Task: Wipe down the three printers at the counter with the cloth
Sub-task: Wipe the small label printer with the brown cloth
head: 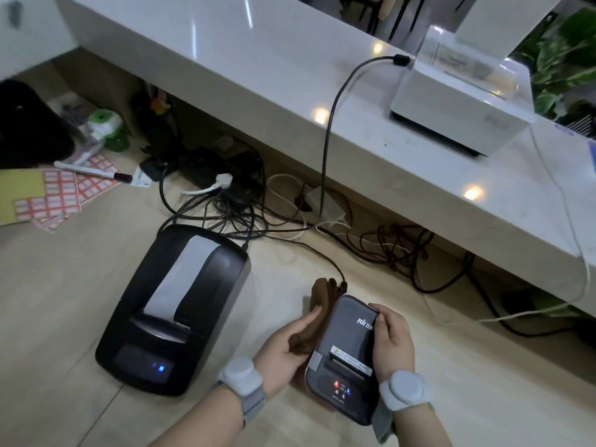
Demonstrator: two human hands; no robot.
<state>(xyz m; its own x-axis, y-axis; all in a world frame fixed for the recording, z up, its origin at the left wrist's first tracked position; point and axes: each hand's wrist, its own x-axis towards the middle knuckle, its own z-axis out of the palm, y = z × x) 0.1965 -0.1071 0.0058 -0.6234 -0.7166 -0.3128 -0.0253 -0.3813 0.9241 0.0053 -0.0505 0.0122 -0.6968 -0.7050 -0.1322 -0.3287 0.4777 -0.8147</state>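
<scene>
Wood-look counter w/ a cable mess: person's left hand presses the brown cloth on the small black printer's side, right hand clamped on it, so big black printer & white printer prob still left, can't tell tbh.

The left hand presses a brown cloth against the small black printer; the right hand grips its opposite side.
</scene>
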